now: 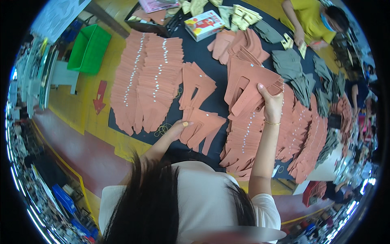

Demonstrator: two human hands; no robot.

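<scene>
Labels: small white tags [157,80] run in lines down the fanned salmon pieces [162,61] on the left of the dark table [220,91]; too small to read. Carton [204,25] at the far side has bold print and a picture on white, yellow and red. Red arrow [99,97] on the floor points toward the lower edge of the view.

Right arm: reaching well forward, elbow nearly straight, bracelet [272,123] at the wrist. Right hand [273,103] grips a bundle of slotted salmon pieces [248,83], thumb on top, fingers mostly hidden; bundle sits above the right-hand rows.

Left arm: lower and closer in, angled inward. Left hand [178,129], ring [185,124] on a finger, is at the left edge of the near salmon stack [202,125], mid-table. Fingertips partly hidden, can't tell if pinching or just resting.
</scene>
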